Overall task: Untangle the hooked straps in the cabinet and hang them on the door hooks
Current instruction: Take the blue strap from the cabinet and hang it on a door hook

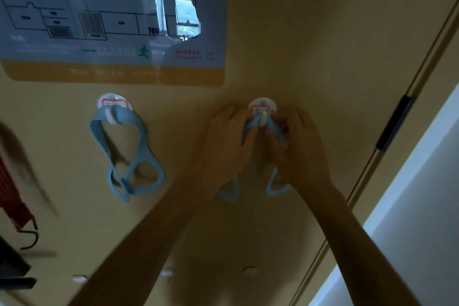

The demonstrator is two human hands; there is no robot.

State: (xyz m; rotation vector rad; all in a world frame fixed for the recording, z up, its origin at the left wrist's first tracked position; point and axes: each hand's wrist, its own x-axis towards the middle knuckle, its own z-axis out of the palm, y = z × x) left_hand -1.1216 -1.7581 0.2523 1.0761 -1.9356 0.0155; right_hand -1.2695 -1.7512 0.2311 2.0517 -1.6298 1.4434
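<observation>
While both hands met at the right door hook point(262, 112), just toward 1 o'clock from the centre of the head view, the left hand point(223, 141) pinched the light blue strap point(276, 129) on the hook's 9 o'clock side. The right hand point(298, 146) pinched it on the 3 o'clock side. Its lower loops hung at 6 o'clock, under the wrists. A second blue strap point(99, 136) hung from the left door hook point(114, 109) at 9 o'clock. A floor plan point(111, 20) was at 11 o'clock and a blurred red strap point(15, 201) at 8 o'clock.
</observation>
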